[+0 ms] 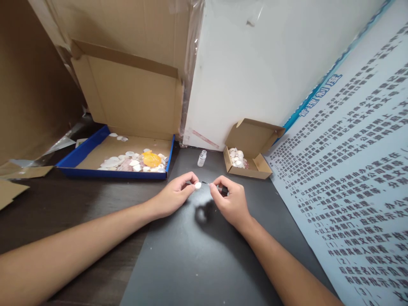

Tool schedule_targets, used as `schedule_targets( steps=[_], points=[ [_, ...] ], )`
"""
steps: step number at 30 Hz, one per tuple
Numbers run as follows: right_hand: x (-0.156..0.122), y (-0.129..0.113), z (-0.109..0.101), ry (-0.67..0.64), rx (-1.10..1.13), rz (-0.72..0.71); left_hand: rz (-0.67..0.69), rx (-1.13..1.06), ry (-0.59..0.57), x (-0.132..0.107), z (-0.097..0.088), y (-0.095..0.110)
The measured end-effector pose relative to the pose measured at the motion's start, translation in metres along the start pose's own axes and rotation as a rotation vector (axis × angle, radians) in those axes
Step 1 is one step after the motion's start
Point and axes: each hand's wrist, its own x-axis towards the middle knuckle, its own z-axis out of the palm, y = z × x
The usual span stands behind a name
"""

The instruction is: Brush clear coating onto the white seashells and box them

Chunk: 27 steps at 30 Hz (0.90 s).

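Between the thumb and forefinger of my left hand (175, 194) is a small white seashell (198, 185). My right hand (232, 202) is closed around the black cap of a small brush (224, 191). Its thin stem points left, and the dark tip (205, 182) is close to the shell; a small gap seems to lie between them. Behind both hands a little clear glass bottle (202, 158) stands upright without a cap. What is inside the bottle is hard to make out.
At the left lies an open blue-edged cardboard box (114, 173) with several shells and an orange piece. A smaller open carton (251, 173) with white shells stands at the right. A grey mat (197, 255) covers part of the dark table. A printed board (338, 170) leans along the right.
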Motion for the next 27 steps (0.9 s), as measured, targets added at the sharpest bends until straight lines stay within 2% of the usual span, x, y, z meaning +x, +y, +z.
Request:
schedule_targets(
  steps=[3,9,15,19,22,27],
  points=[
    [-0.0012,-0.0019,0.0012,-0.062,0.049,-0.053,0.011,-0.005,0.004,-0.0002,-0.0007,-0.0008],
    [0.0009,0.0002,0.0008,-0.02,-0.063,0.049,0.013,0.016,0.007,-0.0002,0.0006,0.0006],
    [-0.0017,-0.0012,0.0009,-0.076,0.025,-0.025,0.015,0.022,0.01,0.001,0.0005,0.0008],
    [0.0002,0.0018,0.0014,-0.056,-0.053,0.054,0.006,0.007,0.007,0.001,0.0003,0.0006],
    [0.0008,0.0025,0.0005,-0.036,-0.045,0.053,-0.041,-0.086,-0.009,0.002,0.0005,-0.0013],
    [-0.0017,0.0004,0.0013,-0.093,-0.013,-0.031,-0.161,-0.308,-0.041,0.0059,-0.0012,-0.0057]
  ],
)
